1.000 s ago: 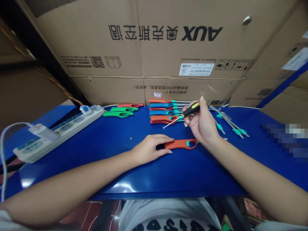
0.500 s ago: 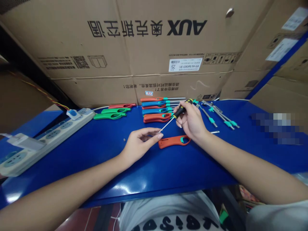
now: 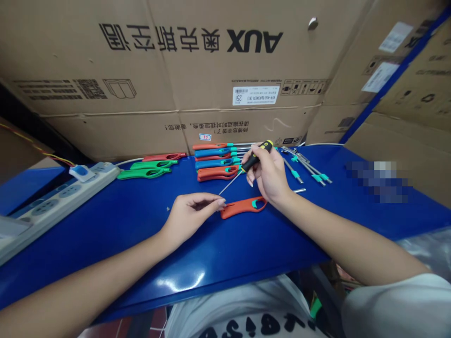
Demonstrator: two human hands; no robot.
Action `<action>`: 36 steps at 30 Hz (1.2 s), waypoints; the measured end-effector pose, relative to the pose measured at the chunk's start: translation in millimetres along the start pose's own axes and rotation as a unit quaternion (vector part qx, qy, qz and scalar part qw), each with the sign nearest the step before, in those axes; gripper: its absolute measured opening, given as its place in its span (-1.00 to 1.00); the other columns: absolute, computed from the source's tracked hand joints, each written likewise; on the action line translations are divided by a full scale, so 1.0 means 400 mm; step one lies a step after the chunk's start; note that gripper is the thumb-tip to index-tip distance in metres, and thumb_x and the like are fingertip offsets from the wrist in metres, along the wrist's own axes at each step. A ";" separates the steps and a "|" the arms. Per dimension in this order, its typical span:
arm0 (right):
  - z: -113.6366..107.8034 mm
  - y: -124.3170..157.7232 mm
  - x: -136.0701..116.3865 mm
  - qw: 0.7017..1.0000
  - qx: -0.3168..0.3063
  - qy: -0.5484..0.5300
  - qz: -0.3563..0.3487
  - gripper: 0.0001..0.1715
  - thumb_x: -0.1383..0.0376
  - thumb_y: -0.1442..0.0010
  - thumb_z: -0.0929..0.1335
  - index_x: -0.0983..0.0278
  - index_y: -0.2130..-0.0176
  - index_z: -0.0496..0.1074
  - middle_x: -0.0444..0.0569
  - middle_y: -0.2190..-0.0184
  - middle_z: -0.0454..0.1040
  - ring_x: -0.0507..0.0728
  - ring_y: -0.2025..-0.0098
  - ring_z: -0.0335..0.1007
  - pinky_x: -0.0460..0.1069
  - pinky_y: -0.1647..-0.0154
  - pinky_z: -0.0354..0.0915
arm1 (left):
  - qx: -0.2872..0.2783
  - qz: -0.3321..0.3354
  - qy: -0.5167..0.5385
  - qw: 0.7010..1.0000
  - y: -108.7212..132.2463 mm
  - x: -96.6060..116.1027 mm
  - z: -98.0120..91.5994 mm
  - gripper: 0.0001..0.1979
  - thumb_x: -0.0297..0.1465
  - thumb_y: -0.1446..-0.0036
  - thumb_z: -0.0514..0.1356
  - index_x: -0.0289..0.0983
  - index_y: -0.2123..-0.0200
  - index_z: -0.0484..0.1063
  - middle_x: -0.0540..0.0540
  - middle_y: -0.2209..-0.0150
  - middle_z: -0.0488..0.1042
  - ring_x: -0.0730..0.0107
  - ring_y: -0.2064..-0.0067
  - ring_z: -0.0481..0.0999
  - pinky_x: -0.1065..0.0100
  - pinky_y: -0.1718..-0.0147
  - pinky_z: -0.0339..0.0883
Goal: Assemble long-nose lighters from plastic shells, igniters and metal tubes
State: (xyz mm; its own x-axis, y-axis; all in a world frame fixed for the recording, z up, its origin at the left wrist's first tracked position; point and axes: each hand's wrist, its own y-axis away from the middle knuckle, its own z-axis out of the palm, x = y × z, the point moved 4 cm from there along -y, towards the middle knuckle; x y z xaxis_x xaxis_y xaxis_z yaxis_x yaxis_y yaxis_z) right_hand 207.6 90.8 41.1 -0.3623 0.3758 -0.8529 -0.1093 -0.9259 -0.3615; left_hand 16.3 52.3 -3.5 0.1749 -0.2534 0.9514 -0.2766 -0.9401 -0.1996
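Note:
My right hand [image 3: 269, 176] is closed around the black-and-yellow handle of a screwdriver [image 3: 256, 157], whose thin shaft slants down to the left. The shaft's tip is close to the fingertips of my left hand [image 3: 192, 213]. Thumb and forefinger of that hand are pinched together; whatever is between them is too small to make out. Just right of the left fingertips, an orange gas lighter [image 3: 239, 208] with a teal trigger lies on the blue table [image 3: 197, 249]. Its metal tube passes behind my right wrist and shows again beyond it.
Several orange and blue lighters [image 3: 216, 172] lie in a row behind the hands. Green and red handle shells [image 3: 148, 172] are at left, beside a power strip [image 3: 52, 202]. Metal lighter tubes [image 3: 310, 166] with teal parts lie at right. A cardboard box [image 3: 158, 84] walls the back.
The view has swung to the right, so everything sits further left in the picture. Both hands keep nearly the same pose beside the orange lighter, the screwdriver still in my right hand.

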 end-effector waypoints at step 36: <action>0.043 0.034 -0.024 0.986 -0.162 0.044 -0.011 -0.58 0.04 -0.18 0.47 0.23 0.32 0.25 -0.29 0.62 0.41 -0.13 0.77 0.05 -0.17 0.80 -0.03 | -0.120 0.151 -0.162 0.968 0.022 0.022 0.030 -0.93 -0.42 -0.17 0.34 -0.28 0.32 0.65 -0.02 0.41 0.63 0.50 0.44 0.56 0.54 0.42 0.39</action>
State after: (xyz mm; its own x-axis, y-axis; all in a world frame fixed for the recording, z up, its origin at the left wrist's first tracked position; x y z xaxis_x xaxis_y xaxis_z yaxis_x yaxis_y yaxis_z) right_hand 193.8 74.0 50.7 -0.2808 0.4109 -0.8674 0.1904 -0.8619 -0.4699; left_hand 26.7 39.1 0.3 0.3272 -0.6035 0.7272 -0.5657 -0.7415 -0.3608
